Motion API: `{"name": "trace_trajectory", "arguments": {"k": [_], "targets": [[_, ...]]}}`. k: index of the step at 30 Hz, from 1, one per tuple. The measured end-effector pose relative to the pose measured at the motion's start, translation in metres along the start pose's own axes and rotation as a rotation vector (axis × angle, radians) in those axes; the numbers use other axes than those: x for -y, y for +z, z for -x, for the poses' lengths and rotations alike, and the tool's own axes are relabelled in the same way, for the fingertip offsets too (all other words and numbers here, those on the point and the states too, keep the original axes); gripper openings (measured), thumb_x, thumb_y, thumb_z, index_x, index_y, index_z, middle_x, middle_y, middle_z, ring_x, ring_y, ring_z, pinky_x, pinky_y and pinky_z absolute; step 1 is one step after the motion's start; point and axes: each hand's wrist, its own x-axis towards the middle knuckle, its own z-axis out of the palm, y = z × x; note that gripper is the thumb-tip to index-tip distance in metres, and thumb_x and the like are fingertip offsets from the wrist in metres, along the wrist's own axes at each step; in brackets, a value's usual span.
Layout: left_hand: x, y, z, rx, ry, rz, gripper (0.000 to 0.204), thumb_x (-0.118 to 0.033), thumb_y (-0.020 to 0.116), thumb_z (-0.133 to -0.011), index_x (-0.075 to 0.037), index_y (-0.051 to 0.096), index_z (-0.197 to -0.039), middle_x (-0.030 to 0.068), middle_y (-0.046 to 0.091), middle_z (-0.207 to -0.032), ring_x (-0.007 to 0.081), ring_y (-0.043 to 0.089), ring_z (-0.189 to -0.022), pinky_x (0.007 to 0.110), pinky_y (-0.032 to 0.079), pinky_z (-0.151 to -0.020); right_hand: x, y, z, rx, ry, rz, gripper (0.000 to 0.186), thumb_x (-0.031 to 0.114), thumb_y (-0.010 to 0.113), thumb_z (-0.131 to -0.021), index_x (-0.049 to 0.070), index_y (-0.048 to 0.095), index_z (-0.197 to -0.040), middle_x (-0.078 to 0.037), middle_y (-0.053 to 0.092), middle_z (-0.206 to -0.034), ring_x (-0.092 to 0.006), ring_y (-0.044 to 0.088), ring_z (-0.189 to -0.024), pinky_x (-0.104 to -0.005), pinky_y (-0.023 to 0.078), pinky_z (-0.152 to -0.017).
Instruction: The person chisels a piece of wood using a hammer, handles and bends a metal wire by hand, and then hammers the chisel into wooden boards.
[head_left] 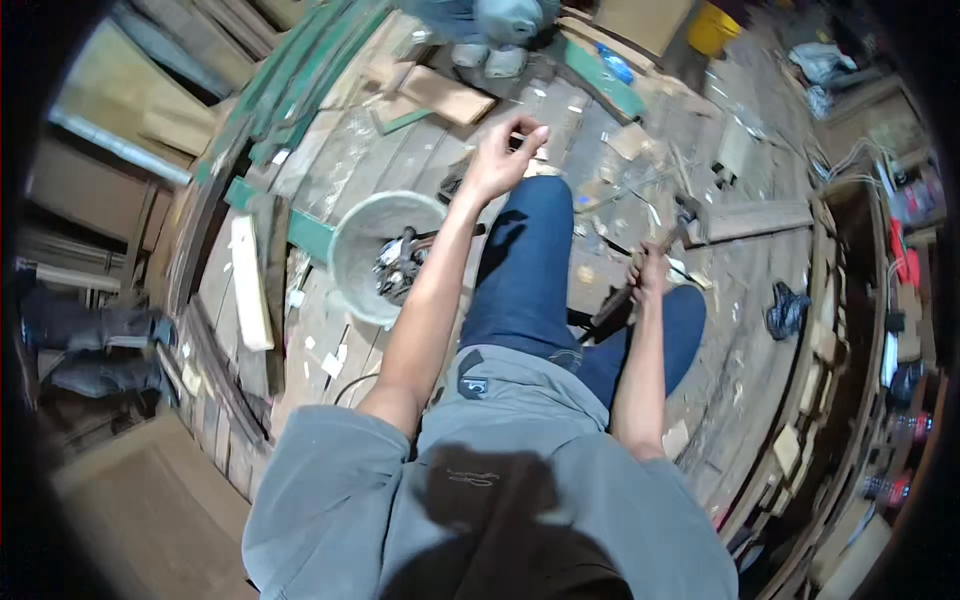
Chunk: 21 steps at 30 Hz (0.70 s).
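Note:
My left hand (502,160) is raised just beyond my left knee. Its fingers are loosely bent, with a gap between thumb and forefinger and nothing visible in it. By my right thigh, my right hand (650,270) is wrapped round the handle of a hammer (688,210), its dark head pointing up and away from me. A pale round tub (340,285) stands left of my left leg, partly behind my forearm. Dark metal tools or fittings (398,268) lie inside it, too jumbled to tell apart. Short boards (447,95) lie on the floor past my left hand.
A wooden beam (760,220) lies right of the hammer. Green-painted planks (300,85) stretch along the far left. Another person's feet (490,60) are at the far side. Shelves with odds and ends (905,270) line the right. Scraps litter the plank floor (700,380).

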Motion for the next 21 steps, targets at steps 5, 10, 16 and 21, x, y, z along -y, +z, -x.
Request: {"name": "trace_trajectory", "arguments": {"k": [5,10,16,21], "targets": [[0.0,-0.033,0.016,-0.036,-0.12,-0.143,0.03,-0.03,0.058,-0.085,-0.002,0.06,-0.097,0.0085,0.062,-0.084,0.0134,0.057,-0.08,0.028,0.045,-0.071,0.0,-0.004,-0.004,0.039,-0.053,0.005,0.018,0.023,0.046,-0.087,0.005,0.048,-0.083,0.003,0.024,-0.043,-0.0084,0.024,-0.029,-0.0242,0.02,-0.027],[0.01,-0.054,0.04,0.004,-0.32,-0.256,0.03,-0.028,0.057,-0.086,-0.002,0.059,-0.101,0.0095,0.062,-0.088,0.0152,0.058,-0.083,0.029,0.045,-0.074,-0.007,-0.019,-0.004,-0.089,0.039,0.096,0.016,0.028,0.047,-0.086,0.013,0.045,-0.082,0.005,0.028,-0.045,-0.0071,0.025,-0.031,-0.0226,0.021,-0.029],[0.055,-0.072,0.048,0.001,-0.345,-0.093,0.027,-0.026,0.054,-0.088,0.0,0.059,-0.094,0.003,0.058,-0.079,0.0109,0.052,-0.074,0.023,0.041,-0.067,-0.009,-0.021,0.0,-0.051,-0.024,0.016,0.027,0.022,0.051,-0.084,0.013,0.037,-0.062,0.005,0.025,-0.041,-0.0075,0.025,-0.029,-0.0245,0.019,-0.028],[0.065,-0.043,0.031,0.077,-0.308,-0.01,0.024,-0.025,0.054,-0.088,-0.003,0.059,-0.095,0.0009,0.057,-0.077,0.0067,0.049,-0.069,0.021,0.04,-0.062,-0.004,-0.045,0.013,-0.136,-0.022,-0.017,0.03,0.022,0.049,-0.086,0.013,0.037,-0.06,0.005,0.024,-0.04,-0.007,0.023,-0.028,-0.0245,0.019,-0.028]]}}
